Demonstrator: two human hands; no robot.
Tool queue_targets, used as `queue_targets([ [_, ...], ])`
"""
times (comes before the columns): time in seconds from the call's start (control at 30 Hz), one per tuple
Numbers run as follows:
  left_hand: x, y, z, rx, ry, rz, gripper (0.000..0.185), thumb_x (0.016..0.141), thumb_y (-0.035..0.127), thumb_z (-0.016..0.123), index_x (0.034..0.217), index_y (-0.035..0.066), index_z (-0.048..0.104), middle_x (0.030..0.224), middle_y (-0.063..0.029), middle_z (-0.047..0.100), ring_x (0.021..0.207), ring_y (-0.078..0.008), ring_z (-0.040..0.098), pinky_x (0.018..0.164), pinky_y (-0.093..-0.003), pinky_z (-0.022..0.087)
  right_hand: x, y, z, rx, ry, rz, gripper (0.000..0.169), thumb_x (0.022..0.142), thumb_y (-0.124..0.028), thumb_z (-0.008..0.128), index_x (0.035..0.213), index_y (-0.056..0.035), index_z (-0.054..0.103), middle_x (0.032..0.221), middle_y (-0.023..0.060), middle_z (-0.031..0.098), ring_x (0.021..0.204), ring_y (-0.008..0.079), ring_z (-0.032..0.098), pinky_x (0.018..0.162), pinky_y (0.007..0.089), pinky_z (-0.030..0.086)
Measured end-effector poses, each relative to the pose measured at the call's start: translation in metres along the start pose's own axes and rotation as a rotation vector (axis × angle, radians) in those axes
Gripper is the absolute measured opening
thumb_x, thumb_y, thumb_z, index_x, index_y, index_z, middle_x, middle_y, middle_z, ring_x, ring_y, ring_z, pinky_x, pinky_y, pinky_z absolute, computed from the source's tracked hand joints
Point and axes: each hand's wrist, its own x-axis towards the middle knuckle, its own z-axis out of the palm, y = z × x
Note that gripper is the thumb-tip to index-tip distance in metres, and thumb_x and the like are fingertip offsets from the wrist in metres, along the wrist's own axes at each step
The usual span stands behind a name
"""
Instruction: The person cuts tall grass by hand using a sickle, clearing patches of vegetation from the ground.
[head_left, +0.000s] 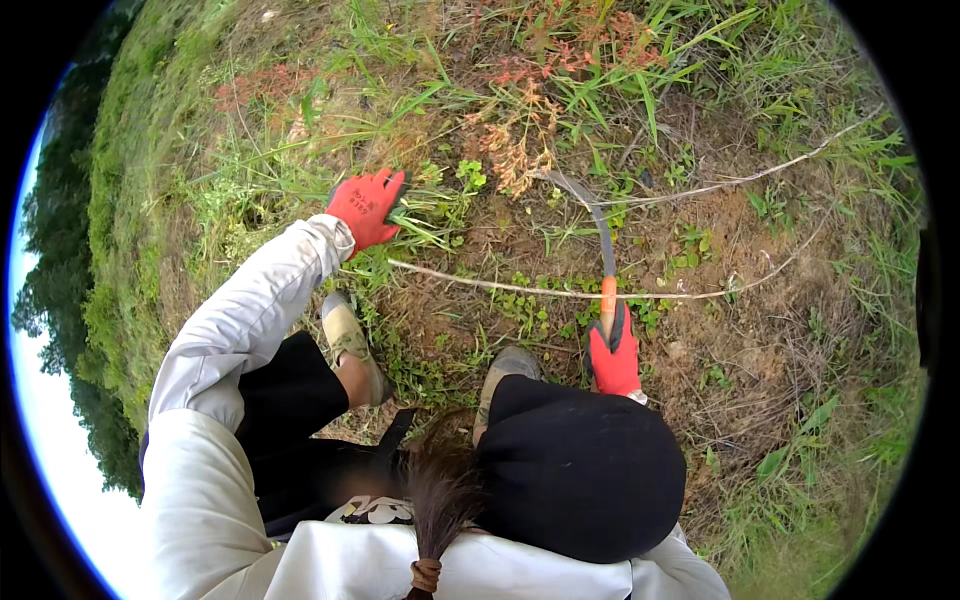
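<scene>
My left hand (365, 210), in a red work glove with a dark palm, is low over the weeds at centre left. It closes round a bunch of green grass (421, 231), whose stems stick out past the thumb; the fingertips are partly hidden. In my right hand (615, 352), gloved alike, is a sickle by its wooden handle (608, 300) with an orange collar. The curved, dull metal blade (602, 225) reaches away from me, bending left, its tip beside a dry reddish weed (517, 154).
A long dry stalk (555, 291) crosses in front of my feet, passing the sickle handle; another stalk (720, 184) meets the blade. My shoes (346, 330) stand on soil with low clover-like weeds (525, 311). Red-tipped weeds (577, 56) grow ahead, and trees (56, 247) rise far left.
</scene>
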Motion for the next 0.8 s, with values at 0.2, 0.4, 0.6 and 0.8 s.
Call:
queue_targets([
  [0.2,0.024,0.069,-0.007,-0.310,0.141,-0.031,0.114,0.062,0.052,0.078,0.147,0.013,0.013,0.146,-0.0282,0.024,0.111,-0.0421,0.052,0.091,-0.0447,0.046,0.073,-0.036,0.040,-0.106,0.015,-0.353,0.067,0.084,-0.029,0.061,0.141,-0.0091,0.033,0.087,0.0179,0.065,0.075,0.0340,0.065,0.067,0.0387,0.050],
  [0.4,0.071,0.074,-0.011,0.002,-0.191,-0.066,0.052,0.076,0.022,0.065,0.122,0.001,0.050,0.104,-0.0178,0.064,0.094,-0.0329,0.064,0.075,-0.0431,0.051,0.104,-0.070,0.051,-0.412,-0.094,-0.142,0.072,0.083,-0.039,0.059,0.144,-0.0125,0.030,0.089,0.0208,0.065,0.083,0.0373,0.063,0.073,0.0426,0.049],
  [0.6,0.069,0.022,-0.035,-0.116,0.107,-0.220,0.026,0.080,0.030,0.059,0.096,0.010,0.062,0.092,-0.0129,0.067,0.091,-0.0317,0.063,0.077,-0.0423,0.050,0.052,-0.076,0.049,-0.444,-0.184,-0.067,0.075,0.083,-0.038,0.058,0.145,-0.0124,0.025,0.093,0.0216,0.065,0.084,0.0392,0.062,0.075,0.0458,0.049],
  [0.8,0.022,-0.038,-0.064,-0.643,0.393,-0.222,0.036,0.083,0.038,0.058,0.103,0.008,0.061,0.083,-0.0137,0.065,0.079,-0.0309,0.062,0.072,-0.0384,0.047,-0.048,0.012,0.025,-0.260,-0.219,0.014,0.065,0.085,-0.029,0.061,0.143,-0.0165,0.033,0.095,0.0167,0.064,0.081,0.0299,0.064,0.073,0.0386,0.049],
])
